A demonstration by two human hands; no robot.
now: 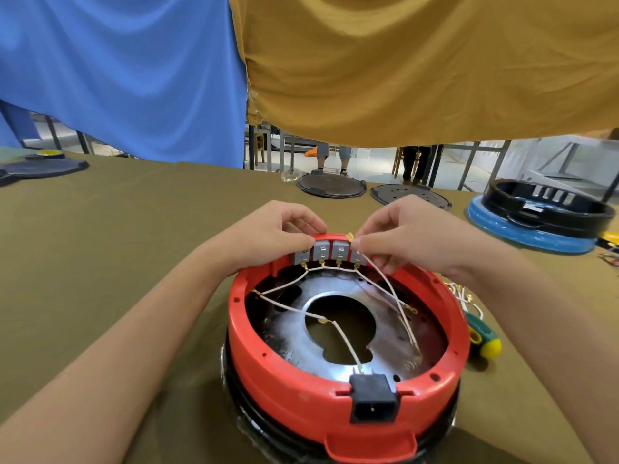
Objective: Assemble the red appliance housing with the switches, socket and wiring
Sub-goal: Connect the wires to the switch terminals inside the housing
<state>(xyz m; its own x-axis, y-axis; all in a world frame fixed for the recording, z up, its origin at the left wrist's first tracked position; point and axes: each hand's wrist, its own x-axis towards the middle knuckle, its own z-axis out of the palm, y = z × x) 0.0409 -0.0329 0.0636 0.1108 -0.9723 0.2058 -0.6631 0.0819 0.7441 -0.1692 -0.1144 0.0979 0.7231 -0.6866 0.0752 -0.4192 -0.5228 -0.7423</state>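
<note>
Centrally, the round red plastic housing (348,390) sits on the olive cloth table (100,262), black socket (373,398) on its near rim. 4 grey switches (330,251) line the far rim. The left hand (278,236) pinches the leftmost switches; the right hand (398,234) pinches a white wire's brass terminal (350,236). A green-yellow screwdriver (482,336) lies just beside.

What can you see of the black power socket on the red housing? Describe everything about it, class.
The black power socket is a blocky, plastic-looking part seated in a notch in the near rim of the red housing. Its rectangular opening faces outward toward the camera, with a pin visible inside. Metal tabs rise from its top inner edge, where a white wire leads in from the housing's interior. Neither hand touches it.
</note>
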